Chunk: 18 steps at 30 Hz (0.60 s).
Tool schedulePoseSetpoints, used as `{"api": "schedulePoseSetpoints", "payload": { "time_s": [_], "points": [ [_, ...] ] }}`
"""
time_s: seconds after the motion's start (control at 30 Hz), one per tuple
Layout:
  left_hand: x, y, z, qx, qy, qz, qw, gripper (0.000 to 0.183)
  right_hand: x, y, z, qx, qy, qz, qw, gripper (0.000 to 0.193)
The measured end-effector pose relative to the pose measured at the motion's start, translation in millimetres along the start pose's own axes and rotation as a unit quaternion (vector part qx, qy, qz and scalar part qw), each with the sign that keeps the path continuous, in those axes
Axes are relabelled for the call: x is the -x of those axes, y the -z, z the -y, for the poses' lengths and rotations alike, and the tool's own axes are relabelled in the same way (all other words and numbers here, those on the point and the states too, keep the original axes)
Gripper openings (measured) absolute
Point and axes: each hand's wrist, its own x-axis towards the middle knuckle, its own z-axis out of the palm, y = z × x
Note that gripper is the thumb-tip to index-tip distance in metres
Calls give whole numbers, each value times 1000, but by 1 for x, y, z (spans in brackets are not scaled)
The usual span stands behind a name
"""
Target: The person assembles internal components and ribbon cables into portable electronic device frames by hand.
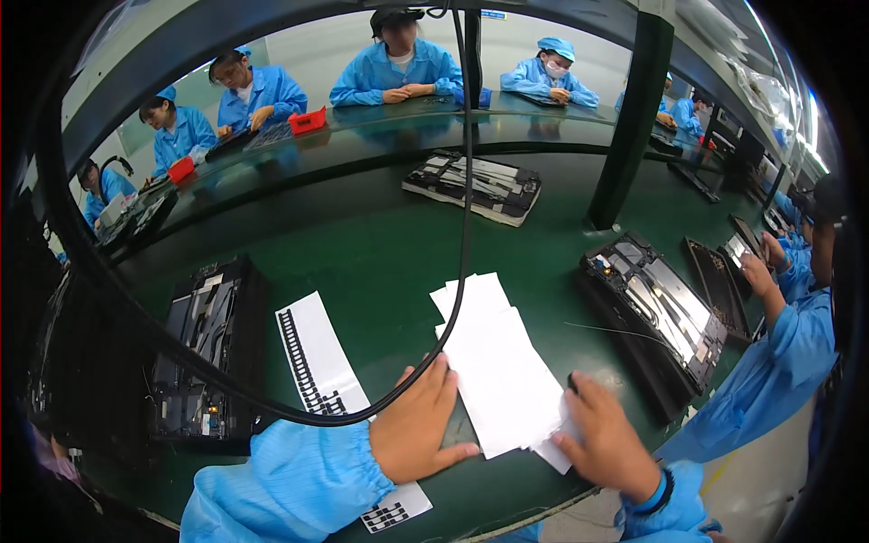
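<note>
My left hand (418, 423) lies open beside a loose stack of white sheets (502, 376), its fingers along the stack's left edge and its thumb toward the lower corner. Under that hand and sleeve runs a white sheet with rows of small black stickers (317, 357); its lower end shows again by the table edge. Slightly blurred, my right hand (614, 443) curls its thumb and fingers at the stack's lower right edge, where loose sheet corners stick out. A small dark bit shows at a fingertip; I cannot tell what it is.
Opened black electronic units stand left (204, 348), right (656, 308) and at the back (475, 184) of the green table (362, 244). A black cable (466, 226) hangs across the middle. A dark post (625, 127) rises behind. Co-workers in blue sit opposite and at right.
</note>
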Motion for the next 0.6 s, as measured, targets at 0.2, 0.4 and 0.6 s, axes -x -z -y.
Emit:
{"api": "schedulePoseSetpoints", "payload": {
  "time_s": [0.2, 0.4, 0.6],
  "points": [
    [2, -14, -9, -63, -29, -17, 997, 91, 14, -3, 53, -52, 35, 13, 998, 51],
    [49, 21, -32, 30, -10, -3, 1000, 97, -2, 5, 37, -77, 32, -51, 995, 54],
    [117, 14, -13, -46, 96, -22, 994, 89, -19, -8, 47, 16, 169, 83, 982, 55]
  ]
}}
